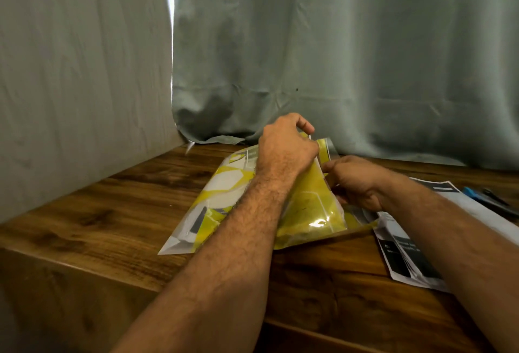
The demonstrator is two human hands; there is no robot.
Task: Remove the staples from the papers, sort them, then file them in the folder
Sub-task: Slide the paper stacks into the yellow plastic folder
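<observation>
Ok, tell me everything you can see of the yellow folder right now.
The folder is glossy translucent plastic, printed with yellow and white angular shapes and some dark grey patches. It lies on the wooden table near the curtain, its front flap lifted and bowed upward. The left hand grips the flap's top edge; the right hand is at the opening just behind the flap, fingers curled. Light glares off the lower flap.

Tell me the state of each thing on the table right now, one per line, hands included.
Folder: lying on the table, a clear yellow sleeve lifted up from it.
Left hand: gripping the top edge of the raised sleeve.
Right hand: fingers curled at the sleeve's right edge, behind it.
Papers: loose stack, flat on the table, right of the folder.
Blue tool: lying untouched at the far right.
Table: wooden, bearing everything.
</observation>
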